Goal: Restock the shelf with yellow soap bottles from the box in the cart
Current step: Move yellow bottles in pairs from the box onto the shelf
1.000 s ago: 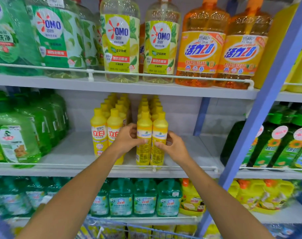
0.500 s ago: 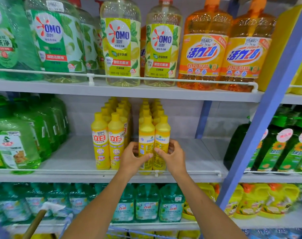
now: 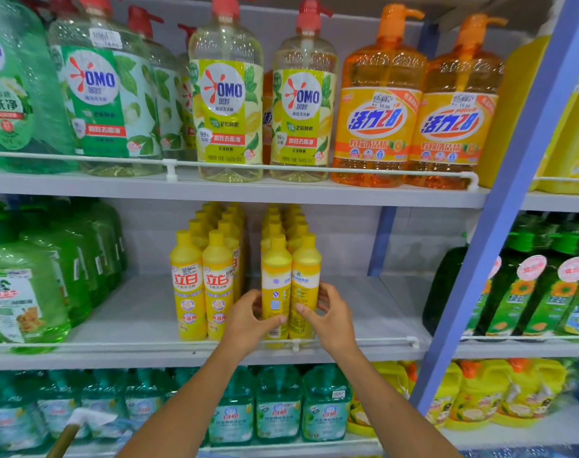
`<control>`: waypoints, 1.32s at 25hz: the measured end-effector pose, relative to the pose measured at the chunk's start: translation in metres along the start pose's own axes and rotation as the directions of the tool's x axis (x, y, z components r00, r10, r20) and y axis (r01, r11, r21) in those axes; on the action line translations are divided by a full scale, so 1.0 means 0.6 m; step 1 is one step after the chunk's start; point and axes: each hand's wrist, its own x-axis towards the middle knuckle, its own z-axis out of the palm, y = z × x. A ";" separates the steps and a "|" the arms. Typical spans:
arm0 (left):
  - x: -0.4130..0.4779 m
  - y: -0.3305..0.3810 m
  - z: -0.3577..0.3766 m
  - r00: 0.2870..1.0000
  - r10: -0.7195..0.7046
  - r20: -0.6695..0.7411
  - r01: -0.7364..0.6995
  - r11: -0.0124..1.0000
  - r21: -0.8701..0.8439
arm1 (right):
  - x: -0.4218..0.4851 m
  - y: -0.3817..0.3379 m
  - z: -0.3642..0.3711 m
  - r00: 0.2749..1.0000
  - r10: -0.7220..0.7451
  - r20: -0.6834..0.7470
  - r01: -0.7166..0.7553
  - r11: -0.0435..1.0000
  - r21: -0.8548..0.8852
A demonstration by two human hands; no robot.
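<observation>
Since one second ago, both hands have been lowered from the middle of the two front yellow bottles to their lower half, and the bottles are kept standing on the middle shelf (image 3: 364, 312).

The left front bottle (image 3: 276, 276) is grasped by the left hand (image 3: 248, 320), with the thumb laid across its front and the fingers curled round its side. The right front bottle (image 3: 306, 269) is grasped in the same way by the right hand (image 3: 331, 319). Both bottles stand upright, touching each other, just behind the white wire rail (image 3: 364, 340), at the head of two rows of yellow bottles. Their labels are turned, so only small print is shown, which cannot be read.

Just to the left, two more yellow rows (image 3: 187, 282) are seen, and on their front labels "立白" is written in red.

On the upper shelf, yellow-green pump bottles (image 3: 228, 94) and a green one (image 3: 99, 94) are marked "OMO". Beside them, orange pump bottles (image 3: 377, 120) are marked "活力28", and "10.00" is printed on a price sticker. A blue post (image 3: 512, 193) is placed at the right of the shelf.
</observation>
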 end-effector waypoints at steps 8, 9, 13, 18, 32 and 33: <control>0.000 -0.003 -0.012 0.995 -0.040 0.089 0.047 0.996 -0.074 | -0.007 -0.006 -0.003 1.000 0.017 0.026 -0.017 1.000 0.020; 0.002 -0.008 -0.016 0.993 -0.034 0.113 0.041 0.998 -0.057 | -0.005 -0.003 -0.009 0.997 0.019 0.076 -0.022 0.999 0.034; 0.003 -0.021 0.009 0.999 -0.038 -0.008 0.039 0.996 0.079 | -0.014 0.013 0.011 0.999 0.040 -0.026 -0.042 0.996 -0.075; 0.009 -0.027 0.026 0.991 -0.083 -0.106 0.095 0.988 0.121 | -0.026 0.003 0.025 0.983 0.105 -0.152 -0.128 0.981 -0.144; 0.003 -0.027 0.016 0.994 -0.068 -0.084 0.072 0.997 0.041 | -0.021 0.019 0.020 0.996 0.060 -0.058 -0.069 0.985 -0.161; 0.000 -0.027 0.014 0.996 -0.070 -0.054 0.071 0.997 0.011 | -0.020 0.023 0.017 0.998 0.068 -0.014 -0.069 0.987 -0.147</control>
